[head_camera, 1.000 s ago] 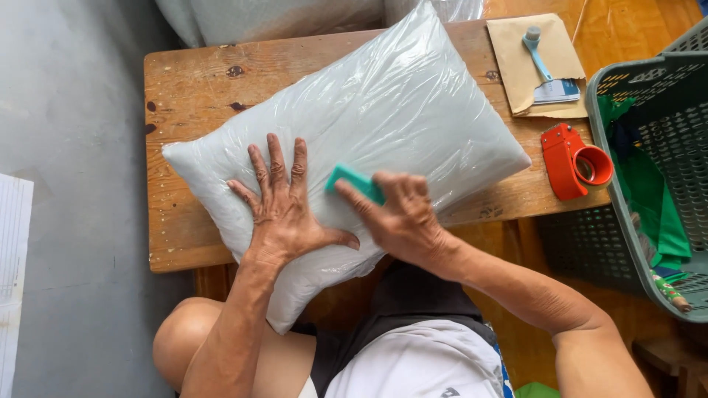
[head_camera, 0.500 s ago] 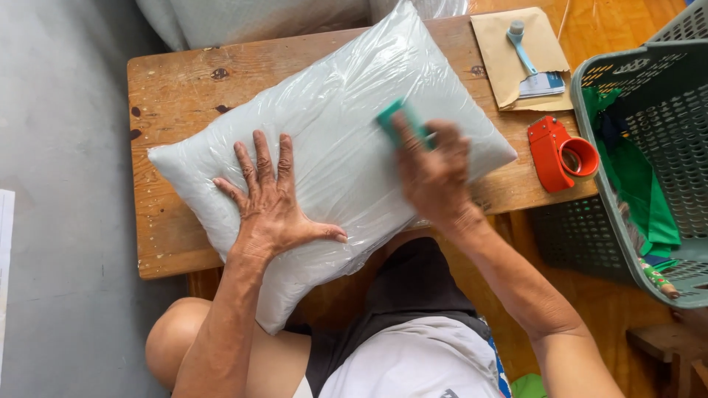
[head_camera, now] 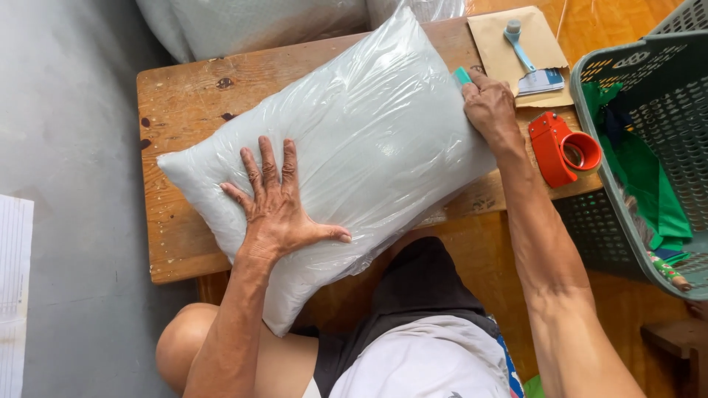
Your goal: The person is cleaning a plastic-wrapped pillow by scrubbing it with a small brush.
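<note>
**Both hands on the bagged pillow**

Here, the pillow [head_camera: 354, 140], sealed in clear plastic, lies slantwise across the wooden table [head_camera: 184, 110], one corner hanging off the near edge above your lap and the opposite corner pointing toward the far side.

Your left hand [head_camera: 276, 210] lies flat on the lower left part of the pillow, fingers spread and thumb out to the side, palm pressing into the plastic.

Your right hand [head_camera: 488, 110] sits at the pillow's right edge, fingers curled around a small teal tool [head_camera: 462, 75] whose tip pokes out above your knuckles and touches the plastic. How tightly you grip it, you cannot tell from here, as your fingers hide most of it.

Just beside that hand, to the right, a red tape dispenser [head_camera: 564, 147] rests on the table's edge. Behind it lies a brown envelope [head_camera: 509, 48] with a light blue tool [head_camera: 518, 44] and a small card [head_camera: 540, 81] on top.

A grey-green basket [head_camera: 634, 66] stands right of the table, green cloth [head_camera: 649, 177] inside. More bagged pillows [head_camera: 273, 22] lie beyond the table's far edge. A white sheet [head_camera: 15, 287] lies on the grey floor at your left.
</note>
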